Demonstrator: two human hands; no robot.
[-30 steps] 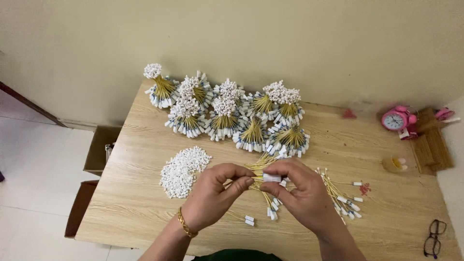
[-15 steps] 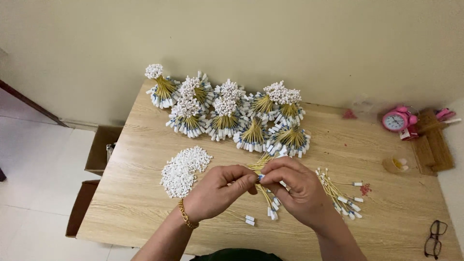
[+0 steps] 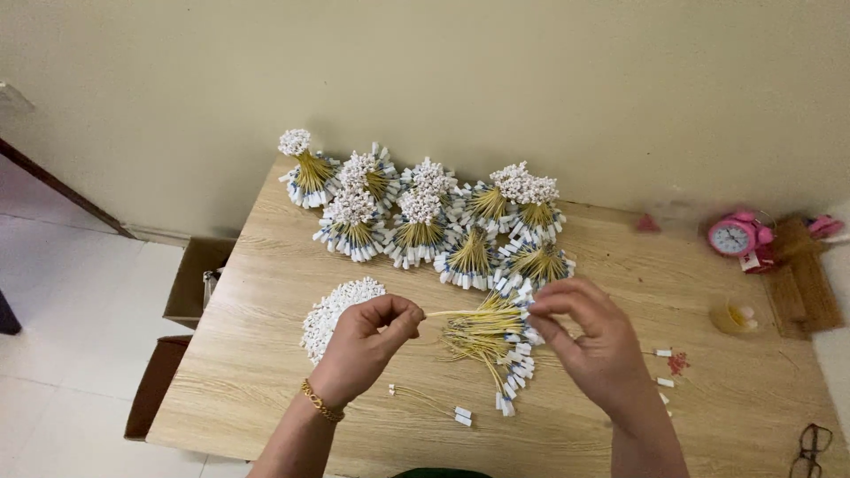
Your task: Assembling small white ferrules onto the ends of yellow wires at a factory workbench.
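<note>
A pale wood-grain bench (image 3: 266,265) stands against a cream wall. At its near middle lies a loose bundle of yellow strings with white tags (image 3: 491,341), fanned toward the near edge. The left hand (image 3: 367,345) pinches the bare end of one yellow string (image 3: 460,312), thumb pressed to forefinger, while the right hand (image 3: 593,341) pinches its tagged end at the bundle's top. Half a second ago the hands met over the bundle; now they have drawn apart, the string taut between them. Just left lies a flat heap of white tags (image 3: 332,310). Farther back sit tied tag bunches (image 3: 425,212). Far right stand a pink alarm clock (image 3: 733,235) and a small yellow cup (image 3: 733,316); eyeglasses (image 3: 810,447) rest at the near right corner.
</note>
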